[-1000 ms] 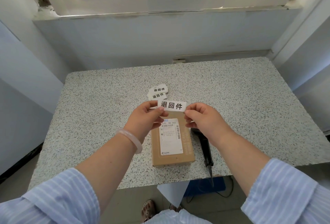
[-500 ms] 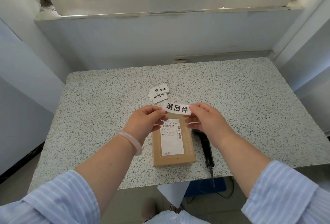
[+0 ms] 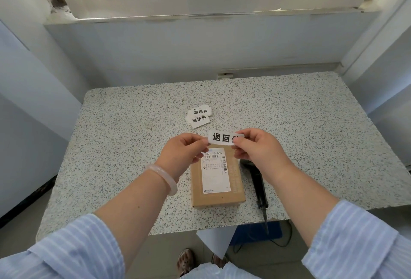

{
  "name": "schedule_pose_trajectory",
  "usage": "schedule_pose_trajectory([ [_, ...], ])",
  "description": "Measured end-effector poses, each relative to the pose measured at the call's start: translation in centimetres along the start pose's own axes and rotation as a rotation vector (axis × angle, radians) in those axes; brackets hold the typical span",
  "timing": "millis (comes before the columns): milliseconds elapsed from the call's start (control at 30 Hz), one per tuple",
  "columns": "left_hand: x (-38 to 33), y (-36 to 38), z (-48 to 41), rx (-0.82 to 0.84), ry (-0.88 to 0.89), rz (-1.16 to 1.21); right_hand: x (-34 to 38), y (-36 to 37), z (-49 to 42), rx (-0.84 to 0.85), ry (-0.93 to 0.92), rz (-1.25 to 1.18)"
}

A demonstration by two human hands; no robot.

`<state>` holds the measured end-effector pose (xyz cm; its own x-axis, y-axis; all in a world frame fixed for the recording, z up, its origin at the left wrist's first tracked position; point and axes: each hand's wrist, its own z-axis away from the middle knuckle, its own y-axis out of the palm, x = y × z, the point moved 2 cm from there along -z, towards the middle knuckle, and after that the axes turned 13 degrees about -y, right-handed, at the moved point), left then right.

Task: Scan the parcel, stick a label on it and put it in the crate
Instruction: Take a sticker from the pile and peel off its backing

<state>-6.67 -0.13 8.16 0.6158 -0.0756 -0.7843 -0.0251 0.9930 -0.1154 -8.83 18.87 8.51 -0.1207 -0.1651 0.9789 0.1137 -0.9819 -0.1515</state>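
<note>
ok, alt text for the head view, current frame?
Both hands, left and right, hold a white label above a cardboard parcel on a speckled table. A black scanner lies right of the parcel; spare labels lie beyond.

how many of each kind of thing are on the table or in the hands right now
Return labels: 3, one held by the left hand and right hand at, two on the table at and
Cardboard parcel: 1
Black scanner: 1
Total: 5
</note>
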Motion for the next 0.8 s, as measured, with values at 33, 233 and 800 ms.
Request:
schedule_pose_trajectory([
  [33,0.00,-0.01,0.03,0.001,0.006,-0.015,0.01,0.04,0.02,0.000,0.001,-0.003],
  [233,-0.15,-0.04,0.37,0.010,0.017,-0.042,0.27,0.27,0.17,-0.001,-0.004,-0.020],
  [800,-0.52,-0.06,0.82,0.035,0.008,0.030,0.28,0.78,0.30,-0.075,-0.256,0.415],
])
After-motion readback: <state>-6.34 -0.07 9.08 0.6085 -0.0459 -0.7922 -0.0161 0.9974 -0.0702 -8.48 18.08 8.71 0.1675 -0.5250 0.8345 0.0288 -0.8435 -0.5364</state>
